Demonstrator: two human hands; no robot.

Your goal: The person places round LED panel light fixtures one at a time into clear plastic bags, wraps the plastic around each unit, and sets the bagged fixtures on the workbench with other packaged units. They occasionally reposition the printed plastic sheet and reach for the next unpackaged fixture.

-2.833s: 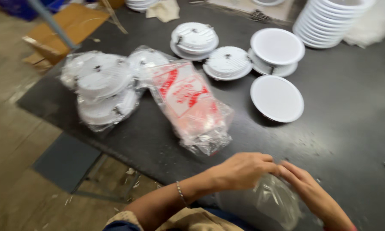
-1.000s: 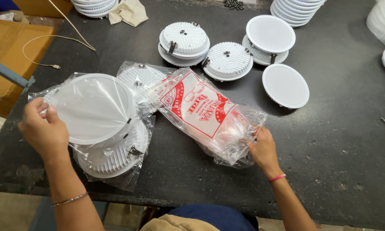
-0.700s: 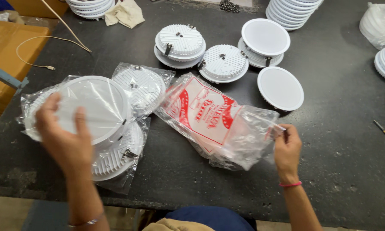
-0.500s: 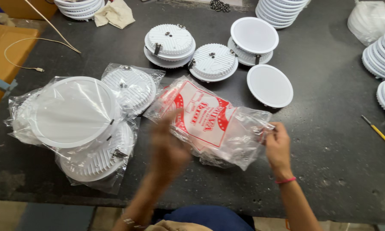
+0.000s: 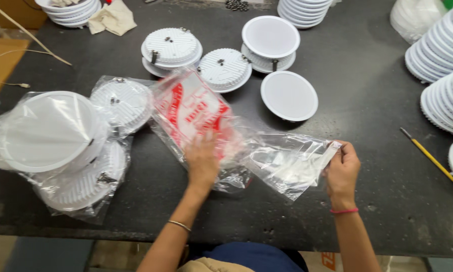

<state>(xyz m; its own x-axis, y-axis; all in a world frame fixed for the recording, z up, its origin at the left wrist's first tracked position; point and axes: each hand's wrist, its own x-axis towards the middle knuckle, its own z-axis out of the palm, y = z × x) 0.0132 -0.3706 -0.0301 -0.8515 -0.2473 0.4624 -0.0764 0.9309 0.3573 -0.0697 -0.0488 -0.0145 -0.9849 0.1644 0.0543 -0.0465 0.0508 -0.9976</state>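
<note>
Pressing flat on a stack of printed plastic bags point(image 5: 193, 113), the left hand point(image 5: 202, 158) lay with palm down and fingers spread, clamping nothing but pinning the pile to the dark table point(image 5: 367, 100). The right hand point(image 5: 341, 168) had thumb and fingers pinched together on the edge of one clear bag point(image 5: 287, 161), which was drawn out sideways from the stack and lay stretched between the two hands, near the table's front edge. To the left lay bagged white round light fittings point(image 5: 50, 131), and unbagged fittings point(image 5: 288, 95) stood beyond the stack. A yellow pencil point(image 5: 433, 161) lay well apart to the right.

In my judgement, separating a single bag cleanly called for steady downward pressure from the left palm, so that the pile did not slide, and a level pull from the right, with the pinch kept on one layer only. A hard pull risked dragging a second bag along.
</note>
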